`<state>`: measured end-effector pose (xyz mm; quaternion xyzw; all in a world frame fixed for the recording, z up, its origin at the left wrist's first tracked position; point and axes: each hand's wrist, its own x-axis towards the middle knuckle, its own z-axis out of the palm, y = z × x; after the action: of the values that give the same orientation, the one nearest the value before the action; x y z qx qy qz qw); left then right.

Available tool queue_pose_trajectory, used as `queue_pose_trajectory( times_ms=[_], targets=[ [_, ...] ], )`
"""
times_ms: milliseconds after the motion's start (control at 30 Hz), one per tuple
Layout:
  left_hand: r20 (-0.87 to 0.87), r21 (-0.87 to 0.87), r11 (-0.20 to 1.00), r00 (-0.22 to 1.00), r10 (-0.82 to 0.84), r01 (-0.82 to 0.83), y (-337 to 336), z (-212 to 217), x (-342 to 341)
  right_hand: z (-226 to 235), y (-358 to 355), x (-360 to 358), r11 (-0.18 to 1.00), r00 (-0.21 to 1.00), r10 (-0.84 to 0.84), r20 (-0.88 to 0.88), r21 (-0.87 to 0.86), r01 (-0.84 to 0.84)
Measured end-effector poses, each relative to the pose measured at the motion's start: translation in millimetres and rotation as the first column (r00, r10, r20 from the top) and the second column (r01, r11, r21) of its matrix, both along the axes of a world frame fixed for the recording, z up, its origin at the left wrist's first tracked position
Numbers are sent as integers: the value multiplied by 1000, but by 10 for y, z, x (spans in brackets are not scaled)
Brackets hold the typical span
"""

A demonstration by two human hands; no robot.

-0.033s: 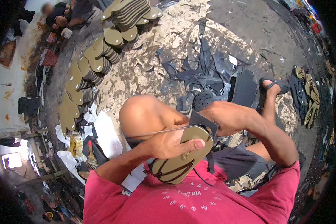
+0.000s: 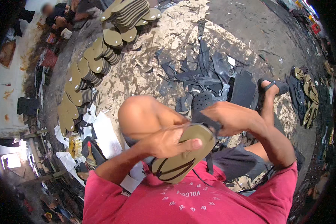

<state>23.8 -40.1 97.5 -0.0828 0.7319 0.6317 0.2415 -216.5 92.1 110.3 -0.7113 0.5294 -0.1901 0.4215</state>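
Note:
An olive flip-flop (image 2: 198, 149) with dark thin straps is tilted in front of my chest. My left hand (image 2: 166, 143) is closed around its side, thumb pressed flat on the footbed. At the toe end, my right hand (image 2: 227, 115) is closed, its fingers curled on a black rubber piece (image 2: 205, 120) along the sole's edge. That piece is blurred, and the right fingertips are mostly hidden, so any tool there cannot be made out.
Stacks of olive soles (image 2: 95, 59) curve along the left and far side. Black rubber scraps (image 2: 203, 71) lie ahead, near a black clog (image 2: 202, 100). Finished flip-flops (image 2: 310, 89) sit at right. White paper (image 2: 106, 134) and a brush (image 2: 90, 153) lie left. Another person (image 2: 61, 16) sits far left.
The black rubber piece that stood up at the toe is now bent down toward my right hand. The right hand has shifted slightly; the left keeps its grip on the flip-flop.

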Motion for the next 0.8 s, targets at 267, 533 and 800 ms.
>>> queue_pose_trajectory(
  times_ms=[267, 533, 800],
  targets=[
    [-143, 840, 366, 488, 861, -400, -174, 190, 98, -32, 741, 104, 492, 489, -771, 409, -105, 864],
    [-40, 567, 157, 163, 986, -809, 361, -646, -474, -785, 617, 985, 542, 579, -777, 248, -204, 815],
    [-2, 504, 150, 173, 985, -851, 476, -665, -334, -888, 795, 984, 630, 634, -773, 27, -89, 772]
  ],
)
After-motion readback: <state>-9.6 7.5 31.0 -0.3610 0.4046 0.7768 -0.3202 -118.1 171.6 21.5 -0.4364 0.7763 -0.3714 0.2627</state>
